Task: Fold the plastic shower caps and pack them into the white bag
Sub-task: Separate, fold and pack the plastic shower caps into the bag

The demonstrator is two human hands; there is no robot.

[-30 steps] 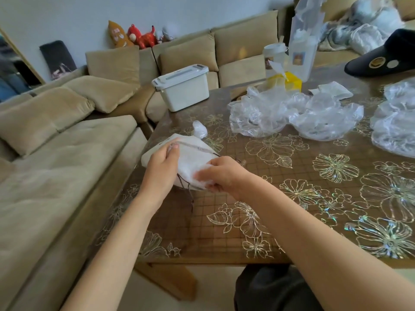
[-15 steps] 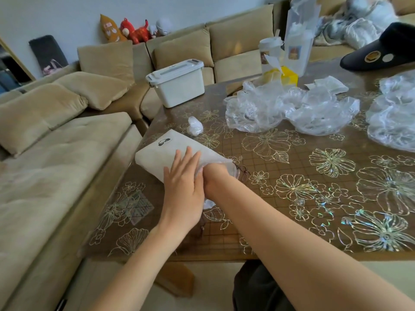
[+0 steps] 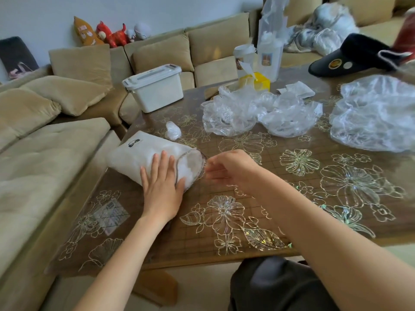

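Tabletop (image 3: 314, 140), right hand (image 3: 232, 169) now outside white bag (image 3: 138, 152), left hand (image 3: 160, 187) atop.

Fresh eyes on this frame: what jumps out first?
The stuffed white bag lies on its side at the near-left corner of the table, with the left hand pressed flat on it and the right hand, blurred, just off its open mouth. Behind it, crumpled clear shower caps heap mid-table, with a bigger pile at the right edge.
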